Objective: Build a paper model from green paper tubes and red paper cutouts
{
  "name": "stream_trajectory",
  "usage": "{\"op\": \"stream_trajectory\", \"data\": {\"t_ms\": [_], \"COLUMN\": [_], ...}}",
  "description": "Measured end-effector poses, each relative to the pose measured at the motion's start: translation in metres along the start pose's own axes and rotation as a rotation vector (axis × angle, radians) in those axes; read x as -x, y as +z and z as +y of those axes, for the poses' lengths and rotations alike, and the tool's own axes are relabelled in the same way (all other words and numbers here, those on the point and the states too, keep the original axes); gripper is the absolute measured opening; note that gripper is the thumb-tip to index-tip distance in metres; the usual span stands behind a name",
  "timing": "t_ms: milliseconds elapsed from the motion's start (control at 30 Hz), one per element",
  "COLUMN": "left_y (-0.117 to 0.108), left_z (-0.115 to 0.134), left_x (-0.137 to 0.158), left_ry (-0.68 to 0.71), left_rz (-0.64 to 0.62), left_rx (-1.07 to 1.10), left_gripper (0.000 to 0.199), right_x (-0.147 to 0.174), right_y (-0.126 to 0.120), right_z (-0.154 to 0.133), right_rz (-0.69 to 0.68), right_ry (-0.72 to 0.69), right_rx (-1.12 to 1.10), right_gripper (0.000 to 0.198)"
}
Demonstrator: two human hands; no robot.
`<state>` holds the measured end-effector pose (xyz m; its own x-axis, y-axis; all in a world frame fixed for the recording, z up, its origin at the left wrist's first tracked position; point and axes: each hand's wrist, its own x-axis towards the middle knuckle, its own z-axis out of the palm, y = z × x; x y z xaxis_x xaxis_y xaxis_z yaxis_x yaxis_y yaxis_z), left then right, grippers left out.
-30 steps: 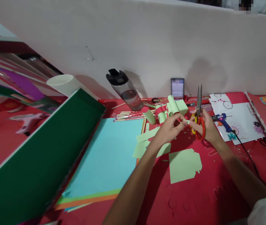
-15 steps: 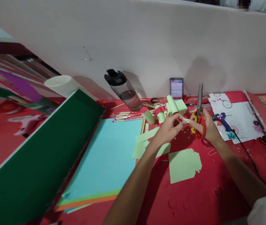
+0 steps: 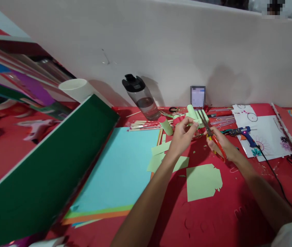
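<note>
My right hand (image 3: 224, 145) is closed around scissors (image 3: 218, 146) with red and yellow handles; their blades point up and to the left. My left hand (image 3: 180, 137) is pinched, with a tiny piece of pale green paper (image 3: 196, 121) at its fingertips, partly lost against the green things behind. Beyond the hands are rolled green paper tubes (image 3: 191, 111), and one tube with a red end (image 3: 167, 127) stands left of them. Below the hands, a green paper sheet (image 3: 204, 182) with a jagged right edge lies on the red table (image 3: 213, 223).
Blue paper sheets (image 3: 117, 164) lie left, beside a dark green board (image 3: 50, 154). A water bottle (image 3: 146, 103) and a phone (image 3: 198, 97) stand near the wall. Thin sticks (image 3: 143, 125) lie near the bottle. A blue glue gun (image 3: 246, 133) with a cord rests at right.
My right hand has come away from the paper, and the scissors have tipped from upright to the left. My left hand has shifted slightly left and up. The view has shifted a little.
</note>
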<state>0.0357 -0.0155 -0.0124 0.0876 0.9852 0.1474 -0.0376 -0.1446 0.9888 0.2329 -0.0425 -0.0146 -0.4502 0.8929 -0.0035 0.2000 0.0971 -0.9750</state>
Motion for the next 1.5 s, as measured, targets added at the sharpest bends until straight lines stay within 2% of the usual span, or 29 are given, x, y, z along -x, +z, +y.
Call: {"op": "stream_trajectory", "data": {"t_ms": [200, 667, 1500], "left_y": [0.0012, 0.0028, 0.0039], "left_z": [-0.0006, 0.0008, 0.0011], "left_x": [-0.0008, 0.0, 0.0005], "left_ry": [0.039, 0.034, 0.053], "left_rz": [0.032, 0.003, 0.004], "left_rx": [0.07, 0.06, 0.079], "left_gripper": [0.022, 0.023, 0.017], "right_x": [0.0, 0.0015, 0.0005], "right_y": [0.004, 0.0034, 0.0015], "right_z": [-0.0044, -0.0032, 0.0004], "right_rz": [-0.032, -0.016, -0.023], "right_ry": [0.039, 0.067, 0.057], "right_rx": [0.02, 0.059, 0.068], "right_gripper": [0.054, 0.05, 0.051]}}
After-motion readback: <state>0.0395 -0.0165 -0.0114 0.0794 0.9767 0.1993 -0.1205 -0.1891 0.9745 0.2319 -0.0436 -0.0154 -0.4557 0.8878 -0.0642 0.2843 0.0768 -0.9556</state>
